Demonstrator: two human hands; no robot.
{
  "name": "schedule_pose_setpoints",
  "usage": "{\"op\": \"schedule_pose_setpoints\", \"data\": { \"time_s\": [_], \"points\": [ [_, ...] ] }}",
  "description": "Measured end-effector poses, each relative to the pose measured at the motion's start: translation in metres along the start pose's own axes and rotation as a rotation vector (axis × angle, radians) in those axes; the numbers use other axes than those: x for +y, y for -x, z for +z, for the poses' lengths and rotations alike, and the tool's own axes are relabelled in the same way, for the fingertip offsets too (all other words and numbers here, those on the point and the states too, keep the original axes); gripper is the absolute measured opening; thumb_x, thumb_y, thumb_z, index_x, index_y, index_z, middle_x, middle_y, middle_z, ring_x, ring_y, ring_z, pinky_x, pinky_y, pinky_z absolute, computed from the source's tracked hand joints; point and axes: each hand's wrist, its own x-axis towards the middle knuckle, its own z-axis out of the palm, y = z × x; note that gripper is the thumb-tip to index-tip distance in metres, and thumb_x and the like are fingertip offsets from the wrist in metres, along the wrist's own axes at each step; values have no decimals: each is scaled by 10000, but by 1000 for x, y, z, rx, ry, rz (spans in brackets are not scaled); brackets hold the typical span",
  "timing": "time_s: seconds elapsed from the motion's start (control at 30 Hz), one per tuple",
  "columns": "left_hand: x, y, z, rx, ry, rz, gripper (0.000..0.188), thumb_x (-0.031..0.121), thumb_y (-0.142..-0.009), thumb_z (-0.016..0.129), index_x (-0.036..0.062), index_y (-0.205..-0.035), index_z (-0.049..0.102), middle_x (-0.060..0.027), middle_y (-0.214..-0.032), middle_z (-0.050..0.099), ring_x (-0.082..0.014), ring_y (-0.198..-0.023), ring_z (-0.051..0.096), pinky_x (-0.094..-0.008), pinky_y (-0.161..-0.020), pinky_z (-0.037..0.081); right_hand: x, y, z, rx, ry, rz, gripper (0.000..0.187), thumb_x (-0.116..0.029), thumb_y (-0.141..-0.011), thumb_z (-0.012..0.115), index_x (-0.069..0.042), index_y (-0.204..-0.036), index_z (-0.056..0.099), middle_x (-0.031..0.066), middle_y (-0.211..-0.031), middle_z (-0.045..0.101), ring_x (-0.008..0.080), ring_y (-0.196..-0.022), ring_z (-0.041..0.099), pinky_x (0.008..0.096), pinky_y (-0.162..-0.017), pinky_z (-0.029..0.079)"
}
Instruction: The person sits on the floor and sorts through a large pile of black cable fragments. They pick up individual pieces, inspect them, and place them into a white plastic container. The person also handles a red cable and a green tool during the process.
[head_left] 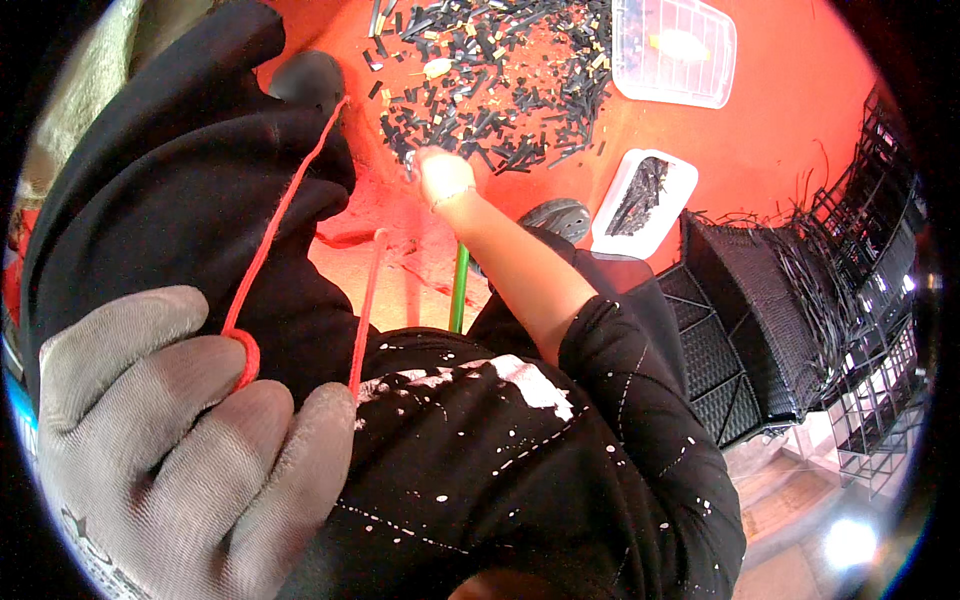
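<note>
A red cord (pixel 262 248) runs up over the dark trouser leg, looped around the fingers of the grey-gloved left hand (pixel 175 440), which curl closed on it at lower left. The bare right hand (pixel 442 177) reaches the edge of a pile of black strips (pixel 490 70) on the orange floor (pixel 780 130), fingers pinched narrow. 2 white trays (pixel 645 190) lie beyond.

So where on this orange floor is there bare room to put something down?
The orange floor is bare right of the white mesh tray, up to the black wire crates. A smaller bare strip lies between that tray and the white tray of black strips. It is crowded at the pile of black pieces, where the right hand reaches.
</note>
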Motion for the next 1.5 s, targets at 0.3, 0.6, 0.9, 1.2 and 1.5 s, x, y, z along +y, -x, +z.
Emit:
{"op": "schedule_pose_setpoints", "data": {
  "time_s": [0.3,0.6,0.9,1.2,1.5],
  "points": [
    [-1,1,-3,-21,10,-11,368,215,-523,603,76,-860,655,-33,-742,568,-221,-725,547,-442,-721,493,25,-13,-27,283,-126,90,134,-179,-801,585,-83,-891,608,139,-872,625,332,-840,612,415,-726,492],
    [-1,4,-5,-43,17,-19,357,219,-525,601,78,-848,657,-30,-740,566,-219,-720,544,-441,-723,494,18,6,-12,148,14,-59,141,-166,-816,511,-58,-851,594,164,-822,624,323,-751,639,426,-658,516],
    [3,0,-2,-21,-7,0,369,189,-491,648,68,-839,664,-32,-735,575,-234,-733,552,-457,-735,492,-6,-18,6,84,36,-126,181,-139,-833,480,-70,-946,603,135,-874,647,304,-778,654,410,-668,525],
    [3,-1,-1,-35,18,-15,379,177,-485,649,67,-847,673,-33,-740,586,-239,-726,557,-470,-760,490,39,26,-6,108,21,16,164,-213,-798,546,-62,-822,608,149,-825,648,303,-788,642,431,-667,509],
    [14,13,-7,-113,-69,-122,379,192,-503,652,53,-855,673,-39,-739,597,-242,-722,569,-476,-780,484,-8,18,24,67,-204,-295,183,-202,-781,605,-49,-880,588,152,-893,619,317,-841,618,422,-738,500]
  ]
}}
